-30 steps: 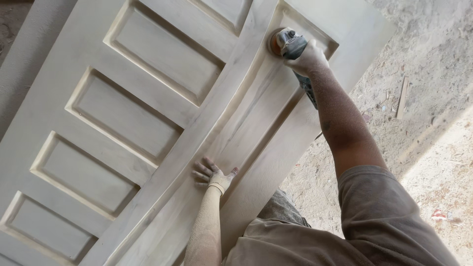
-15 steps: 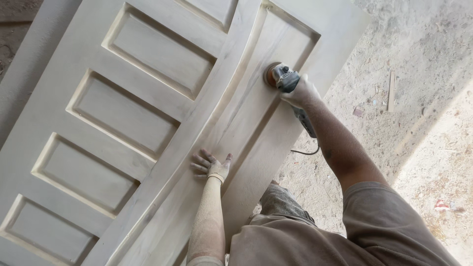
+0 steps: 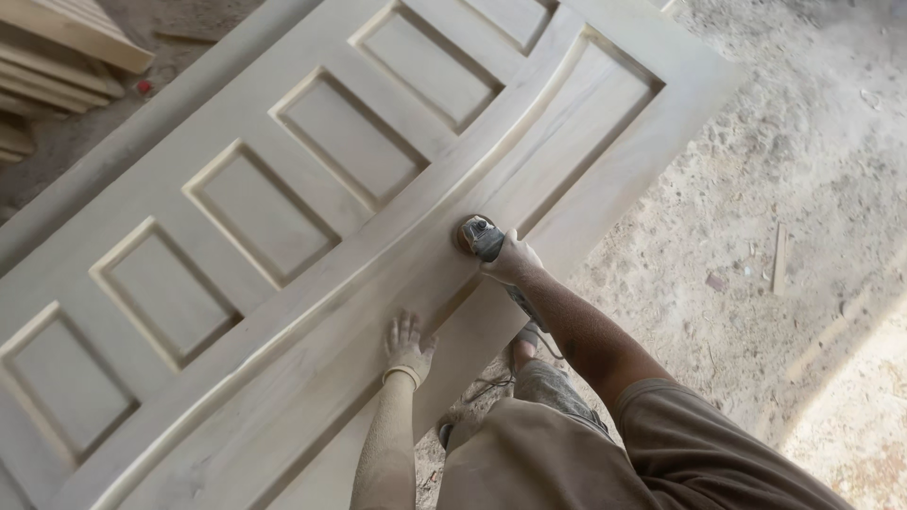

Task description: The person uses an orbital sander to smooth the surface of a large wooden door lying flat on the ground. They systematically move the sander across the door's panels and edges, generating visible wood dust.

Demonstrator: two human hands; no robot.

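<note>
A large pale unfinished wooden door with several recessed panels and a curved rail lies flat before me. My right hand grips a small grey angle grinder, its sanding disc pressed on the long panel beside the curved rail. My left hand, dusty and wearing a wrist band, rests flat with fingers spread on the door's near panel, below and to the left of the grinder.
Stacked wooden boards lie at the top left. The dusty concrete floor on the right has scattered wood scraps, among them a thin stick. A cord trails down by my knee.
My right hand has drawn the grinder down the long panel toward me, from the door's far end to near its middle. My left hand stayed flat on the door.
</note>
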